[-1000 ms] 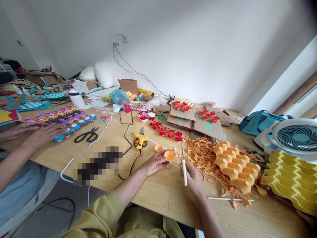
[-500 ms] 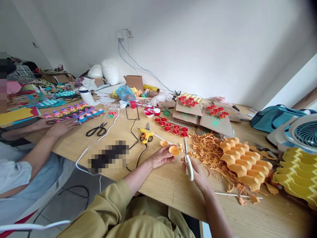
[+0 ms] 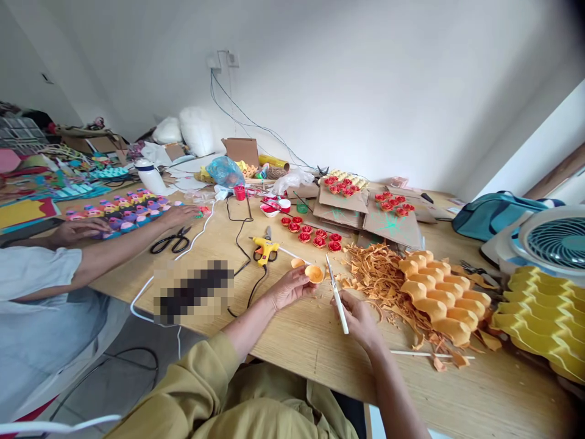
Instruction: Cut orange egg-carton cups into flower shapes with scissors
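Observation:
Between the thumb and fingers of my left hand (image 3: 290,288) is a small orange egg-carton cup (image 3: 314,274), its hollow side towards me. My right hand (image 3: 359,317) grips white-handled scissors (image 3: 337,299), blades pointing up and away, just right of the cup and apart from it. Another orange cup (image 3: 298,263) lies on the table behind my left hand. To the right spreads a heap of orange carton scraps (image 3: 372,268), beside an orange egg tray (image 3: 443,292). Behind the cup stand several red carton roses (image 3: 320,238).
A yellow glue gun (image 3: 265,250) with a black cord and black scissors (image 3: 170,242) lie leftward. A co-worker's hand (image 3: 183,214) reaches over the table. Cardboard sheets (image 3: 392,228) carry more roses. At right are a yellow egg tray (image 3: 539,317) and a fan (image 3: 557,238).
My right hand has turned the scissors, so the blades now lean further left. The cup has tilted slightly in my left hand. The co-worker's arm has stretched rightward. The view has shifted a little.

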